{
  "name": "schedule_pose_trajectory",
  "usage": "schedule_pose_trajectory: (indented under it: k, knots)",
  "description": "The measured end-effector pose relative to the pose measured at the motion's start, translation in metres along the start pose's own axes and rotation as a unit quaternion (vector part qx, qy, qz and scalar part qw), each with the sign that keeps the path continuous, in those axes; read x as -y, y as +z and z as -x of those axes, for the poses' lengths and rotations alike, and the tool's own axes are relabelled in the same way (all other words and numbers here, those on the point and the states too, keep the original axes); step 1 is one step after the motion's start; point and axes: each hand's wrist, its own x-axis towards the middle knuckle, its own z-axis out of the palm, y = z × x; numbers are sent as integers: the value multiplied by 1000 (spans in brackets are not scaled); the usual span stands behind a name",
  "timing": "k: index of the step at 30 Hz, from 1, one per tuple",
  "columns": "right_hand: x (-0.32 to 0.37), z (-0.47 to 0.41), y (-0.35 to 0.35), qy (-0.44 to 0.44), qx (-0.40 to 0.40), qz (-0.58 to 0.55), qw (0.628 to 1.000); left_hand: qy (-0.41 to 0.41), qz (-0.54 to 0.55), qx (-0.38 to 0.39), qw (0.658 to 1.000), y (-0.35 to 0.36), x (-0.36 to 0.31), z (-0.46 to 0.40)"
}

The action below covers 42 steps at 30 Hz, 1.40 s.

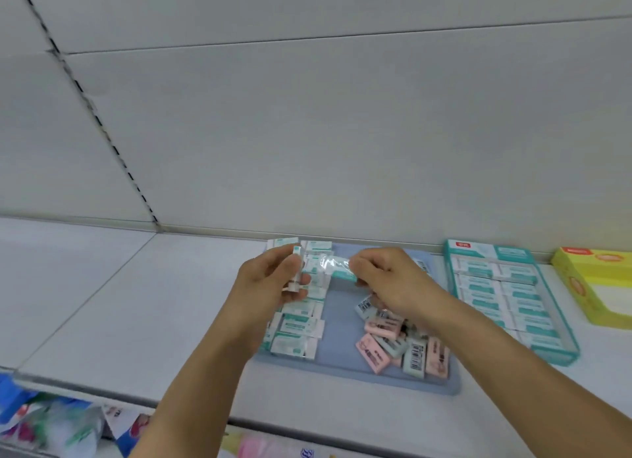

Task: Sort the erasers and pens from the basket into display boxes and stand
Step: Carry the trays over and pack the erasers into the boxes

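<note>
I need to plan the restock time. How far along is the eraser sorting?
Done: the teal display box looks nearly full of white-and-teal erasers. In hand: the left hand grips one wrapped eraser and the right hand pinches another. Left: rows of teal erasers and a pile of pink and pale ones on the blue tray; the yellow box looks empty. No pens visible.

Pale shelf [102, 303], grey back panels [307, 132]
</note>
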Motion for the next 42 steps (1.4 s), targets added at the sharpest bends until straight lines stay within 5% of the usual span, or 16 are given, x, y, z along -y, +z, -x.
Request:
schedule_pose_trajectory:
  k: [4,12,23,28,32,34,37,42]
  knots:
    - [-8,18,-34,25,-44,-69,996,2,75,44,996,37,-6,-5]
    - [-66,38,-121,61,-274,-81,956,-18,121,120,985,98,-13,-15]
    - [-90,32,-122,138,-238,76,958,-34,149,159,975,124,-17,-18]
    - [-91,30,-115,122,-253,239,930,-85,236,167,953,129,-18,-16]
    - [-91,31,-114,93,-269,321,903,-75,205,175,960,132,-17,-17]
    - [-82,38,-113,-15,-288,291,912,-55,164,176,969,134,-17,-20]
    - [-55,49,-111,-147,-211,153,954,-15,114,186,976,142,-21,-24]
    - [-54,54,-132,-100,-185,47,976,21,96,218,971,160,-35,-26]
